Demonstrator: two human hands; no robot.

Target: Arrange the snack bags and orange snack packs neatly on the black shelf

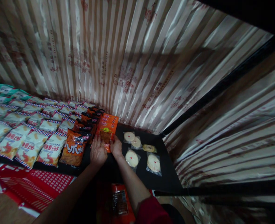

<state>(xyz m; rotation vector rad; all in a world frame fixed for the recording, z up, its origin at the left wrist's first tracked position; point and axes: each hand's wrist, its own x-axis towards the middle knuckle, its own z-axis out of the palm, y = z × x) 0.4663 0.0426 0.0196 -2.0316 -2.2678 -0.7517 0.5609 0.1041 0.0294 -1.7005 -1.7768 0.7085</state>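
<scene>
An orange snack packet with a clear window showing brown strips lies at the right end of the rows of bags on the black shelf. My left hand rests on its lower left part, fingers stretched out flat. At its lower right edge, my right hand has its fingers curled around the side. Just left of the packet stands an orange bag of snacks, with several dark-topped orange bags behind it. To the right are several round pale crackers in clear wrappers.
Rows of white snack bags fill the left, with green bags beyond. A red basket sits below the shelf's front edge. More orange packets are below my arms. Striped sheeting hangs behind; a dark bar slants at right.
</scene>
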